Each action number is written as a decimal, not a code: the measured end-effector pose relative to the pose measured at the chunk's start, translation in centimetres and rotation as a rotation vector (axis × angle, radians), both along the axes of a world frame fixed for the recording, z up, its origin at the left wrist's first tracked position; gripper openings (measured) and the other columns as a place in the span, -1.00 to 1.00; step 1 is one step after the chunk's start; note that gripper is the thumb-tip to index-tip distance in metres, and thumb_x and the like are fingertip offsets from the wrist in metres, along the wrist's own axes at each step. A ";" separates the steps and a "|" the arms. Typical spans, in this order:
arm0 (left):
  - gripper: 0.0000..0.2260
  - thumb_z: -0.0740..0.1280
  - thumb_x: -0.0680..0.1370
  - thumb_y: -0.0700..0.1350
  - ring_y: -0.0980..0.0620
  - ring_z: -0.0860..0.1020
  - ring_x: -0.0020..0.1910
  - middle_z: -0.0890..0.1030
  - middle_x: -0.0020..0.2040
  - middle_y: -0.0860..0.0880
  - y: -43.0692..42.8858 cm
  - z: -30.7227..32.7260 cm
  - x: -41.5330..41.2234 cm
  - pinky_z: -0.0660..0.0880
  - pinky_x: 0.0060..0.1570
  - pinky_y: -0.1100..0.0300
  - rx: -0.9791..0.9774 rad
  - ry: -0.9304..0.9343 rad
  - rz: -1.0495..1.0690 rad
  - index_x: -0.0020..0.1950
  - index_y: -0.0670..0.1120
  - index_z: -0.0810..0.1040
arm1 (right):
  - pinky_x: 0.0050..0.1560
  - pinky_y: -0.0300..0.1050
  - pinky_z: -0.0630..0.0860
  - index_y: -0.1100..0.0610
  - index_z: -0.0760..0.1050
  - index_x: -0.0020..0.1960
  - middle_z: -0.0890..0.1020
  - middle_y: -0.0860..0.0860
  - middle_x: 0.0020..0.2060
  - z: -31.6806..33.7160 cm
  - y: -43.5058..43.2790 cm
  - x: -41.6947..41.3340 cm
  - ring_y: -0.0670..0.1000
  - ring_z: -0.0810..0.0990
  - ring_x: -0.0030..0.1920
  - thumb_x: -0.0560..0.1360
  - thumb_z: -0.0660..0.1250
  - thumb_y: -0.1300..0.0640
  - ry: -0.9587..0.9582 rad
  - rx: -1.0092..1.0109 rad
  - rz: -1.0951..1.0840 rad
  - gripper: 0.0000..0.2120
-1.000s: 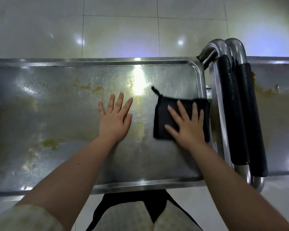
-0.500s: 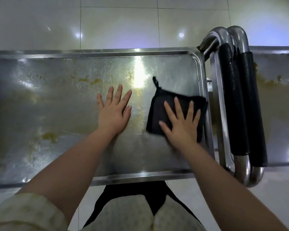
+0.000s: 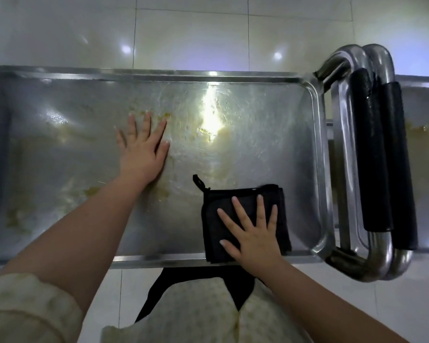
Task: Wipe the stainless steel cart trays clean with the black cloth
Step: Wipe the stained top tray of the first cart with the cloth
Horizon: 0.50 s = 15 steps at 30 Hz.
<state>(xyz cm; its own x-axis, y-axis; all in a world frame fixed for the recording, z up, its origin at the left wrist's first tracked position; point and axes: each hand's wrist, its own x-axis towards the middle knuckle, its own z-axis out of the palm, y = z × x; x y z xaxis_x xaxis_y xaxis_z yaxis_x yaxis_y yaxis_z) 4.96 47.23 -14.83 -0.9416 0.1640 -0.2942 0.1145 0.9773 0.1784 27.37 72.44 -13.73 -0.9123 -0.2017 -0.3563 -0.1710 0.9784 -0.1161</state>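
- Black cloth (image 3: pixel 245 193) sat pinned under the right hand (image 3: pixel 254 233), whose fingers were straight and splayed, pressing rather than pinching.
- Left hand (image 3: pixel 141 149) lay flat and spread on bare steel, well apart from the right, holding nothing, probably bracing.
- Change: cloth and right hand had slid from beside the right rim at mid-tray down to the near rim, the cloth's lower edge now touching it. The left hand stayed flat on the steel.
- Likely meaning: one pull stroke was finished on the right strip, which looked cleaner.
- Tray (image 3: pixel 317 144) kept yellowish smears (image 3: pixel 92 191) around and left of the left hand, so plenty remained.
- Foam-wrapped handles (image 3: pixel 372 157) stood just right of the tray. The second tray (image 3: pixel 426 125) past them looked stained.
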 end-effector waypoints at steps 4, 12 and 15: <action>-0.50 -0.09 0.66 0.22 -0.10 -0.23 0.58 -0.16 0.62 0.04 -0.5 -0.5 0.0 -0.32 0.45 -0.29 -0.029 0.013 -0.031 0.60 0.22 -0.08 | 0.34 0.60 -0.07 -0.28 -0.01 0.56 0.04 -0.06 0.59 0.3 -1.3 -4.1 0.40 -0.10 0.53 0.54 -0.01 -0.39 0.010 -0.023 -0.013 -0.37; -0.51 -0.07 0.66 0.22 -0.06 -0.21 0.59 -0.13 0.62 0.07 -0.6 -1.0 0.0 -0.30 0.46 -0.28 -0.002 0.047 -0.019 0.59 0.25 -0.06 | 0.24 0.60 -0.42 -0.37 -0.25 0.51 -0.27 -0.18 0.56 0.0 -1.4 -29.2 0.31 -0.38 0.51 0.52 -0.12 -0.45 -0.058 0.001 -0.317 -0.37; -0.51 -0.09 0.65 0.23 -0.07 -0.20 0.59 -0.11 0.62 0.07 -0.7 -1.1 0.0 -0.27 0.46 -0.30 0.018 0.055 -0.022 0.59 0.26 -0.06 | 0.28 0.59 -0.36 -0.36 -0.27 0.52 -0.29 -0.18 0.56 0.0 -1.8 -28.0 0.31 -0.38 0.51 0.52 -0.14 -0.45 -0.058 0.005 -0.301 -0.36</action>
